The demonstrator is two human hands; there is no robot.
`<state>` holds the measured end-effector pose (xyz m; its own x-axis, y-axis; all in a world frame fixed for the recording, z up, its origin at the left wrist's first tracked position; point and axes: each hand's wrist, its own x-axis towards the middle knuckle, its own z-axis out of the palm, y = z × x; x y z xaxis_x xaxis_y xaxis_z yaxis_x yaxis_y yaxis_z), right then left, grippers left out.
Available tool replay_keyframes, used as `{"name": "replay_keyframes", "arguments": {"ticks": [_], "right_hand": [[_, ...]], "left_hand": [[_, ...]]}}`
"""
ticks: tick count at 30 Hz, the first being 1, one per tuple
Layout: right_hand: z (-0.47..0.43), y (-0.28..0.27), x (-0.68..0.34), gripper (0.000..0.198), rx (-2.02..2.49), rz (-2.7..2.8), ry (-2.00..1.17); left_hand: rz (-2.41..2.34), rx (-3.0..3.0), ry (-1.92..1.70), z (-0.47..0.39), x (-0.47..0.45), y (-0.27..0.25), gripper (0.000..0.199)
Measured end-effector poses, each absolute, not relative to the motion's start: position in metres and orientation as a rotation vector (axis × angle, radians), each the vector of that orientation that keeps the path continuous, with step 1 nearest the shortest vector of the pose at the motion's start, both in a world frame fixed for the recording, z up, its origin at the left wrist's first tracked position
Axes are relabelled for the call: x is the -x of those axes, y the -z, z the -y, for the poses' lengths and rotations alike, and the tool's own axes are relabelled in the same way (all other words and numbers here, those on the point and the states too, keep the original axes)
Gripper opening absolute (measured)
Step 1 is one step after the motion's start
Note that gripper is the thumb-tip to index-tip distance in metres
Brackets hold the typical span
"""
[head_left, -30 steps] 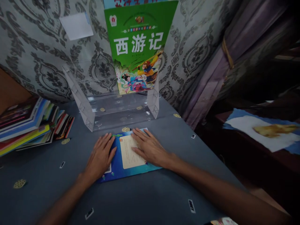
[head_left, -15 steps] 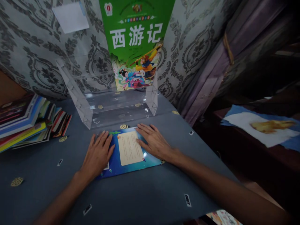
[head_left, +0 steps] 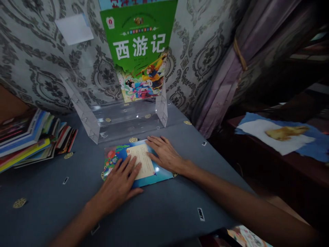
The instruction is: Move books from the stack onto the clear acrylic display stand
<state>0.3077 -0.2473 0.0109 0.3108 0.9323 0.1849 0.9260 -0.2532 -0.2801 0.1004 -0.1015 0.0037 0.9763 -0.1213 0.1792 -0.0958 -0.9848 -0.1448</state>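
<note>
A blue picture book [head_left: 161, 176] with a cream text panel lies flat on the table in front of me. My left hand [head_left: 119, 180] rests on its lower left part, fingers spread and reaching onto the panel. Across the book's upper right part lies my right hand [head_left: 164, 154], palm down with the fingers stretched out. Neither hand grips anything. Behind the book stands a clear acrylic book stand [head_left: 88, 120]. On its upper tier leans a green book [head_left: 140, 65] with large white characters on the cover.
A stack of books [head_left: 28, 140] sits at the left on the grey tablecloth [head_left: 154, 219]. Patterned wallpaper and a tied purple curtain [head_left: 223, 82] are behind. To the right, a blue and white cloth [head_left: 272, 133] lies on a dark surface beyond the table's edge.
My left hand has slid right and toward me over the book, uncovering colourful pictures at its left side. My right hand stays on the book. The view has tilted up slightly.
</note>
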Motion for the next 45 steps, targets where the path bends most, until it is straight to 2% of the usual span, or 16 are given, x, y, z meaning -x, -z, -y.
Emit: {"name": "replay_keyframes", "arguments": {"ticks": [7, 10, 15, 21, 25, 31, 36, 41, 45], "right_hand": [[0.247, -0.014, -0.303, 0.044, 2.274, 1.704, -0.022], [0.248, -0.015, -0.301, 0.041, 2.247, 1.730, 0.000], [0.249, -0.012, -0.302, 0.040, 2.218, 1.722, 0.018], [0.248, -0.008, -0.306, 0.036, 2.131, 1.775, 0.057], [0.240, -0.015, -0.288, 0.034, 1.826, 2.062, -0.042], [0.215, -0.033, -0.231, 0.034, 1.501, 2.441, -0.119], [0.195, -0.033, -0.207, 0.042, 1.463, 2.530, -0.041], [0.191, -0.026, -0.204, 0.041, 1.488, 2.488, -0.056], [0.192, -0.020, -0.204, 0.040, 1.474, 2.493, -0.078]], "left_hand": [[-0.187, 3.019, 0.269, 0.101, -0.100, -0.010, 0.072], [-0.151, 3.073, 0.277, 0.095, -0.103, -0.011, 0.063], [0.244, 3.089, 0.453, 0.064, -0.102, -0.011, 0.042], [0.559, 3.364, 0.659, 0.010, -0.089, -0.017, 0.039], [0.614, 3.534, 0.674, -0.006, -0.087, -0.015, 0.037], [0.639, 3.628, 0.765, -0.007, -0.088, -0.012, 0.034], [0.623, 3.660, 0.783, -0.008, -0.086, -0.010, 0.033], [0.556, 3.647, 0.786, -0.010, -0.086, -0.006, 0.032], [0.366, 3.571, 0.617, -0.005, -0.084, -0.010, 0.032]]}}
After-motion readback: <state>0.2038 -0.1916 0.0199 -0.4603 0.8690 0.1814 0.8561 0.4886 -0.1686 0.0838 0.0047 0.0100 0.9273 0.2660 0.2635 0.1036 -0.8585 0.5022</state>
